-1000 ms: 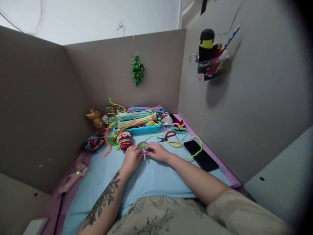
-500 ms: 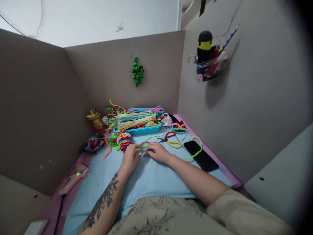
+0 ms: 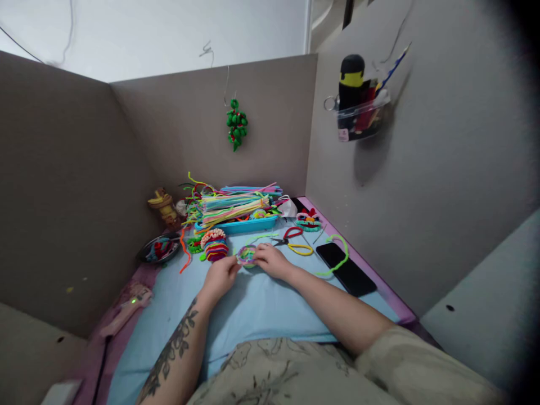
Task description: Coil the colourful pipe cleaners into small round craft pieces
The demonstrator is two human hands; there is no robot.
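Observation:
Between my hands is a small ring-shaped piece of bent pipe cleaners (image 3: 247, 256) in purple, green and pink. My right hand (image 3: 272, 261) grips its right edge with curled fingers. At its left edge my left hand (image 3: 221, 275) is closed in a pinch on the pipe-cleaner work. A striped, many-coloured pipe-cleaner piece (image 3: 216, 247) lies just beyond my left hand. Scissors (image 3: 295, 243) with one red and one yellow handle lie beyond my right hand, blades pointing left.
A blue tray (image 3: 248, 226) heaped with bundled pipe cleaners (image 3: 236, 205) stands at the back. On the right lies a black phone (image 3: 348, 270) with a green pipe cleaner (image 3: 346, 254) across it. A dark bowl (image 3: 158, 250) and a pink glue gun (image 3: 129, 309) are at left. Panels enclose the table.
My left hand has moved slightly down and closed into a tighter pinch. The ring of pipe cleaners now shows more openly between my hands. My right hand has barely moved.

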